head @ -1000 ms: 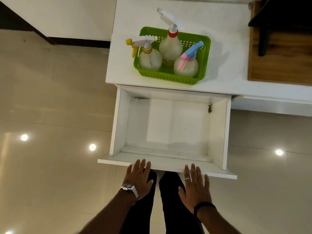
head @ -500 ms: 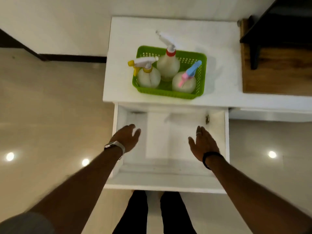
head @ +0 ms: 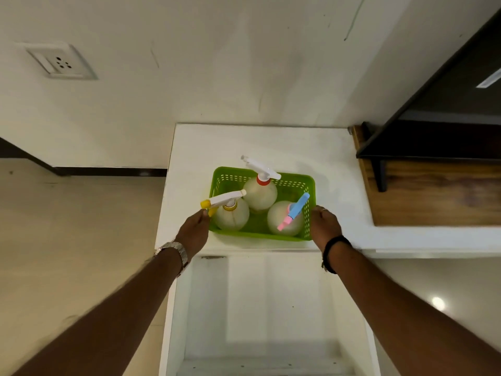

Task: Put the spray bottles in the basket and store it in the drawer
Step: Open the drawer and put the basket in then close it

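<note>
A green perforated basket (head: 310,202) stands on the white cabinet top (head: 325,147). Three pale spray bottles stand upright in it: one with a yellow nozzle (head: 234,215) at the front left, one with a red collar (head: 260,192) at the back, one with a blue and pink trigger (head: 282,218) at the front right. My left hand (head: 194,233) is at the basket's left wall, fingers curled on its rim under the yellow nozzle. My right hand (head: 324,225) presses the basket's right wall. Below, the white drawer (head: 187,308) is pulled open with nothing in it.
A dark wooden shelf unit (head: 433,191) stands on the counter to the right of the basket. The wall behind carries a socket plate (head: 61,62). Glossy beige floor tiles (head: 67,253) lie to the left of the cabinet.
Both hands have left the drawer front, passed over the open drawer and reached the basket's two sides. The camera has tilted up toward the wall.
</note>
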`<control>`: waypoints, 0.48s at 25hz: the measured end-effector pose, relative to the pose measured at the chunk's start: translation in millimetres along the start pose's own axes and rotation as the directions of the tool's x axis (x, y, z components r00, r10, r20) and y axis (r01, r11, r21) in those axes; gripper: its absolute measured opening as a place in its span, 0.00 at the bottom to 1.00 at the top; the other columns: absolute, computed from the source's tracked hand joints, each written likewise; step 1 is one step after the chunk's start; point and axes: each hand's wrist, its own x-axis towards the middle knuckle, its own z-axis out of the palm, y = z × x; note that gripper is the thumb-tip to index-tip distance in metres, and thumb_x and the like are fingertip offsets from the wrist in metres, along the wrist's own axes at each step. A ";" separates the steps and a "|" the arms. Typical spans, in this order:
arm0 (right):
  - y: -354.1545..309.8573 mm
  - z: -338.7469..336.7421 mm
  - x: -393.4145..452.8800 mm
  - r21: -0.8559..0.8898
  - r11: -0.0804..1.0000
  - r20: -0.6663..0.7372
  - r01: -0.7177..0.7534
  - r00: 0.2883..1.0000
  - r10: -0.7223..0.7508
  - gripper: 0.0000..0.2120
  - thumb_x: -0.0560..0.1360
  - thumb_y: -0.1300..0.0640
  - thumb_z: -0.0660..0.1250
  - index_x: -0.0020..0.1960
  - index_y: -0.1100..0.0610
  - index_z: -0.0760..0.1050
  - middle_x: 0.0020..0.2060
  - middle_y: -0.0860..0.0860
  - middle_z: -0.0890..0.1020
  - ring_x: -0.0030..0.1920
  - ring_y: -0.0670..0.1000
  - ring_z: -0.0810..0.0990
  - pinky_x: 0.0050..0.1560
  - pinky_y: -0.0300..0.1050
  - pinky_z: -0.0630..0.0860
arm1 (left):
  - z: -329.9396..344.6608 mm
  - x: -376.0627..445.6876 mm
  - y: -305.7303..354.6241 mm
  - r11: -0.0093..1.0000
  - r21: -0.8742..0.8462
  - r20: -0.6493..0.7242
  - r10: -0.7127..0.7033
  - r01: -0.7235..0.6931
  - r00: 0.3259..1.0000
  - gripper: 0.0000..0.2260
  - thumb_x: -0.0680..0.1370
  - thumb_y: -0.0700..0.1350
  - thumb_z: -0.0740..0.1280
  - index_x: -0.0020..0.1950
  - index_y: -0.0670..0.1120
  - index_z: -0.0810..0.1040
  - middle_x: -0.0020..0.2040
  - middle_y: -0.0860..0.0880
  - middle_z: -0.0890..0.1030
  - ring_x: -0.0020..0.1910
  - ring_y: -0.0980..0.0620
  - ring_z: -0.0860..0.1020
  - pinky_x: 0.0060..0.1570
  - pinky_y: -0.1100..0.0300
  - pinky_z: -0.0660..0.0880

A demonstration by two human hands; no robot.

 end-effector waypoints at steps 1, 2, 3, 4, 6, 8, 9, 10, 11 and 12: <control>1.1 4.6 -0.6 0.025 1.000 0.007 0.002 1.000 -0.002 0.15 0.83 0.58 0.53 0.57 0.57 0.78 0.53 0.57 0.82 0.59 0.61 0.79 0.62 0.53 0.75 | 4.2 -0.8 -5.5 1.000 -0.007 0.012 -0.002 0.002 1.000 0.13 0.86 0.48 0.54 0.47 0.50 0.75 0.37 0.52 0.72 0.37 0.53 0.67 0.39 0.58 0.64; 1.5 7.4 -0.6 0.044 0.999 0.005 0.003 1.000 -0.003 0.17 0.82 0.60 0.53 0.61 0.56 0.78 0.57 0.57 0.82 0.60 0.60 0.79 0.64 0.54 0.75 | 7.1 -1.2 -9.7 1.000 -0.024 0.020 0.000 0.000 1.000 0.14 0.86 0.48 0.54 0.45 0.50 0.74 0.37 0.52 0.71 0.37 0.53 0.67 0.39 0.58 0.64; 2.1 8.9 -0.6 0.051 0.999 -0.006 0.010 1.000 -0.010 0.18 0.82 0.62 0.53 0.64 0.55 0.77 0.59 0.57 0.82 0.61 0.60 0.79 0.65 0.54 0.75 | 9.1 -1.0 -11.8 0.999 -0.053 0.025 -0.001 0.002 1.000 0.15 0.86 0.47 0.54 0.43 0.51 0.74 0.37 0.53 0.71 0.37 0.54 0.66 0.41 0.58 0.65; 2.8 10.1 0.6 0.045 0.999 -0.024 0.020 1.000 -0.019 0.19 0.81 0.63 0.53 0.66 0.55 0.77 0.60 0.57 0.82 0.61 0.60 0.79 0.65 0.54 0.75 | 9.9 -0.4 -11.7 0.996 -0.088 0.027 -0.004 0.007 1.000 0.15 0.86 0.47 0.54 0.43 0.51 0.74 0.37 0.53 0.71 0.38 0.53 0.66 0.45 0.57 0.66; 6.4 11.3 2.0 0.025 0.999 -0.063 0.035 0.997 -0.034 0.20 0.82 0.63 0.53 0.67 0.55 0.77 0.61 0.57 0.82 0.62 0.61 0.79 0.64 0.52 0.75 | 9.3 -2.5 -11.1 0.991 -0.134 0.046 -0.014 0.020 0.999 0.13 0.86 0.47 0.54 0.45 0.51 0.75 0.39 0.52 0.73 0.43 0.51 0.68 0.51 0.54 0.67; 13.3 12.6 -2.8 0.025 0.999 -0.084 0.027 0.996 -0.025 0.21 0.82 0.63 0.53 0.69 0.54 0.76 0.62 0.57 0.81 0.62 0.60 0.78 0.63 0.51 0.75 | 7.3 -9.0 -18.2 0.989 -0.146 0.065 -0.017 0.026 0.998 0.12 0.86 0.48 0.54 0.50 0.50 0.76 0.44 0.49 0.76 0.48 0.49 0.69 0.56 0.49 0.72; 18.1 13.1 -7.6 0.034 0.999 -0.089 0.023 0.996 -0.020 0.21 0.81 0.63 0.53 0.69 0.53 0.76 0.62 0.57 0.81 0.62 0.60 0.78 0.62 0.50 0.74 | 6.5 -14.3 -25.1 0.986 -0.164 0.070 -0.019 0.030 0.997 0.12 0.86 0.48 0.55 0.53 0.50 0.77 0.48 0.47 0.77 0.50 0.49 0.71 0.61 0.45 0.74; 23.2 14.2 -14.8 0.046 0.999 -0.094 0.026 0.995 -0.021 0.22 0.81 0.63 0.53 0.69 0.53 0.76 0.62 0.56 0.81 0.60 0.59 0.78 0.61 0.48 0.74 | 5.6 -22.5 -32.5 0.979 -0.199 0.069 -0.021 0.035 0.997 0.11 0.86 0.47 0.55 0.55 0.51 0.78 0.51 0.47 0.78 0.52 0.49 0.72 0.66 0.44 0.73; 28.9 16.2 -24.3 0.062 0.997 -0.101 0.038 0.994 -0.032 0.21 0.81 0.63 0.53 0.69 0.52 0.76 0.62 0.56 0.81 0.60 0.58 0.78 0.60 0.47 0.73 | 4.1 -33.3 -38.9 0.967 -0.252 0.059 -0.032 0.046 0.998 0.11 0.85 0.46 0.56 0.55 0.52 0.78 0.51 0.48 0.78 0.53 0.50 0.73 0.67 0.45 0.72; 35.2 18.6 -35.5 0.083 0.995 -0.106 0.057 0.993 -0.048 0.21 0.81 0.62 0.54 0.69 0.52 0.76 0.63 0.55 0.81 0.62 0.58 0.78 0.61 0.47 0.73 | 2.4 -45.2 -45.5 0.950 -0.305 0.042 -0.051 0.061 0.998 0.12 0.85 0.44 0.57 0.53 0.53 0.79 0.49 0.50 0.79 0.53 0.52 0.73 0.66 0.47 0.71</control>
